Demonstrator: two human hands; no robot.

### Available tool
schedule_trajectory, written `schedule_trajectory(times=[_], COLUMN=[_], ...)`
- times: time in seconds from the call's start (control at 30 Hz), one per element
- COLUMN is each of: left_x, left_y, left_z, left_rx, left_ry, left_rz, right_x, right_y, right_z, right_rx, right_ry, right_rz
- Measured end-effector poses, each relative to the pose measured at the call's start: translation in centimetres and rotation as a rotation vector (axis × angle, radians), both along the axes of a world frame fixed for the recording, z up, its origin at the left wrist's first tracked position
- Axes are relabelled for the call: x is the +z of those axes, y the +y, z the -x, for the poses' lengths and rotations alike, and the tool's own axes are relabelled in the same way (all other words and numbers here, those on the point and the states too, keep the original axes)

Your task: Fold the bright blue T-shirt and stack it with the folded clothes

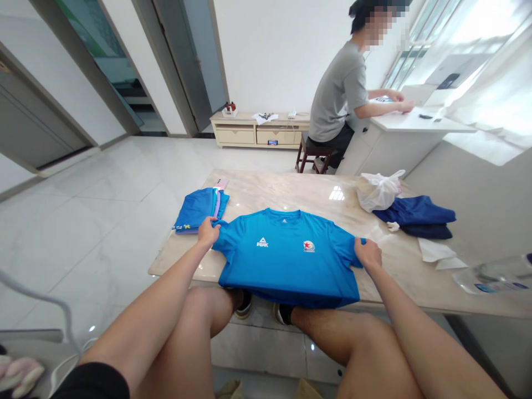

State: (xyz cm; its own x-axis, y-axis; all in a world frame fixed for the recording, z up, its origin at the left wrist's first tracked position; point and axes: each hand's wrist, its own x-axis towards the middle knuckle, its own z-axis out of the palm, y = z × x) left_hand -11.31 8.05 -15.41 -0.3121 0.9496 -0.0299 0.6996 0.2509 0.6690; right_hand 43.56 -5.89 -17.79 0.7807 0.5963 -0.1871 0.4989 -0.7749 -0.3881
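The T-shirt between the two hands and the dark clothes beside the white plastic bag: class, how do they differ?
The T-shirt is bright blue; the dark clothes are navy. The T-shirt is spread out, while the dark clothes lie in a compact pile. The left hand and right hand hold the T-shirt's sleeves; neither touches the dark clothes. Both are blue fabric.

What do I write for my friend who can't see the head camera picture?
A left hand and a right hand grip the sleeves of a blue T-shirt spread over a table. Folded clothes lie to the left, a white plastic bag and dark blue cloth to the right; beyond, a person sits at a white desk.
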Motion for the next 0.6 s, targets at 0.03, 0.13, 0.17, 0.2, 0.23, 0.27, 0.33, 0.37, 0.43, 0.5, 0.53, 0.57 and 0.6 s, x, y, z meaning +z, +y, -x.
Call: schedule_trajectory(times=[0.03,0.13,0.17,0.2,0.23,0.27,0.33,0.37,0.43,0.5,0.53,0.57,0.6], left_x=[0.2,0.6,0.8,0.9,1.2,1.4,2.0,2.4,3.2,4.1,4.4,4.6,4.7], left_y=[-0.1,-0.3,-0.3,-0.3,-0.4,-0.5,-0.7,-0.8,-1.1,-1.3,-1.3,-1.3,-1.3], left_z=[-0.2,-0.8,-1.0,-1.2,-1.5,-1.8,-2.8,-3.6,-5.4,-7.4,-8.2,-8.9,-9.3], left_rx=[-0.014,-0.048,-0.064,-0.084,-0.11,-0.139,-0.2,-0.235,-0.356,-0.53,-0.601,-0.642,-0.651], left_ry=[0.014,0.05,0.071,0.101,0.14,0.185,0.267,0.291,0.288,0.214,0.161,0.109,0.071], left_rz=[-0.014,-0.053,-0.075,-0.102,-0.127,-0.146,-0.155,-0.152,-0.177,-0.243,-0.277,-0.304,-0.32], right_x=[0.3,1.0,1.3,1.6,1.9,2.3,3.2,3.6,4.6,5.5,5.8,6.0,6.1], right_y=[-0.1,-0.3,-0.3,-0.4,-0.4,-0.4,-0.1,0.1,0.6,1.3,1.6,1.8,2.0], right_z=[0.3,0.8,0.9,1.0,1.2,1.4,2.0,2.5,3.6,4.8,5.3,5.7,5.9], right_rx=[-0.001,-0.024,-0.034,-0.043,-0.046,-0.037,0.015,0.058,0.198,0.351,0.403,0.425,0.418], right_ry=[-0.006,-0.029,-0.038,-0.045,-0.054,-0.068,-0.115,-0.144,-0.174,-0.091,-0.017,0.058,0.116], right_rz=[0.001,0.009,0.013,0.015,0.017,0.021,0.036,0.041,0.017,-0.08,-0.154,-0.234,-0.311])
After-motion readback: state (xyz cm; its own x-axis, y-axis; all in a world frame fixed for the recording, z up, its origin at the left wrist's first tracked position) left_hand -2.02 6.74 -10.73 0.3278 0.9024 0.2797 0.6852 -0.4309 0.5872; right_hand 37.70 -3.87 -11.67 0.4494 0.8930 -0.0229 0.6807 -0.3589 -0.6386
